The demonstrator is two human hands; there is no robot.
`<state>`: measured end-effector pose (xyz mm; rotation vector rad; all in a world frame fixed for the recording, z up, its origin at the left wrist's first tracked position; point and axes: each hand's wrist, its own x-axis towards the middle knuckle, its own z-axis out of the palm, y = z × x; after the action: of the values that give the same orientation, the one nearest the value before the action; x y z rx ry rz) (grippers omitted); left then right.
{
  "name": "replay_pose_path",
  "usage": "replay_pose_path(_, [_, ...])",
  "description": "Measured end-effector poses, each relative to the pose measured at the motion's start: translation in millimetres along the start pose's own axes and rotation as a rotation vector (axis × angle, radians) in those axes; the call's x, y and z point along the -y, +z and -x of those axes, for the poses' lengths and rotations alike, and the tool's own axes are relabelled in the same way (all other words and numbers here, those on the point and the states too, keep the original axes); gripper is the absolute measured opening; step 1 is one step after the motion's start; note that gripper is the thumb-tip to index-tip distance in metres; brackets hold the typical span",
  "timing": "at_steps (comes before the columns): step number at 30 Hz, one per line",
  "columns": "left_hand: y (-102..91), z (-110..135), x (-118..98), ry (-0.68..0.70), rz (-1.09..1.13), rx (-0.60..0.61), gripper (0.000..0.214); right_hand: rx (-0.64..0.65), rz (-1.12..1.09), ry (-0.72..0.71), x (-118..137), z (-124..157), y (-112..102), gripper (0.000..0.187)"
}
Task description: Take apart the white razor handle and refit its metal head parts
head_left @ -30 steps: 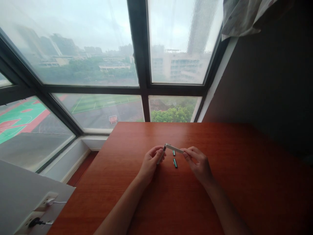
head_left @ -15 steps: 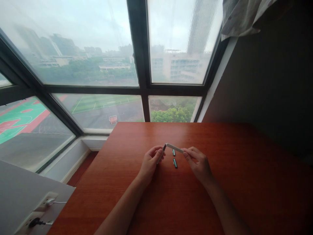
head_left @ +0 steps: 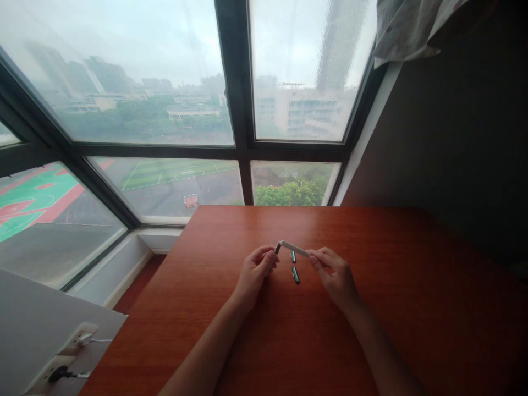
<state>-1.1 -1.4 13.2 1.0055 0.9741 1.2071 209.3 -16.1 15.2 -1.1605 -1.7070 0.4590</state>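
Note:
My left hand [head_left: 256, 273] is closed, thumb and fingers pinching a slim dark-tipped stick [head_left: 278, 248] that slants upward; its lower part is hidden in the fingers. Opposite it, my right hand [head_left: 335, 273] pinches the near end of a slender white stick [head_left: 295, 249] between thumb and fingertips. The two pieces meet at an angle; I cannot tell whether they are joined. Below the white stick, on the tabletop, lie two small dark pieces with green faces, a farther one [head_left: 293, 257] and a nearer one [head_left: 296, 275].
The reddish-brown wooden table [head_left: 198, 330] spreads under both arms. Dark-framed windows [head_left: 243, 154] rise behind its far edge. A low wall with sockets and plugs [head_left: 61, 374] stands at lower left. A pale cloth [head_left: 412, 33] hangs at upper right beside a dark wall.

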Motion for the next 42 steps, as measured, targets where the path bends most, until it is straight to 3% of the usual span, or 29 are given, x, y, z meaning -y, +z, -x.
replay_pose_path(17, [-2.6, -2.9, 1.9, -0.03, 0.097, -0.036, 0.041, -0.021, 0.074, -0.022, -2.2, -1.2, -1.9, 0.025])
replay_pose_path(26, [1.1, 0.3, 1.6, -0.047, 0.067, 0.042, 0.038, -0.015, 0.052, -0.034, -0.8, -1.3, -3.5, 0.022])
replay_pose_path(42, [-0.4, -0.9, 1.9, -0.043, 0.141, 0.006, 0.035, -0.006, -0.065, 0.039, 1.2, -0.6, -4.4, 0.023])
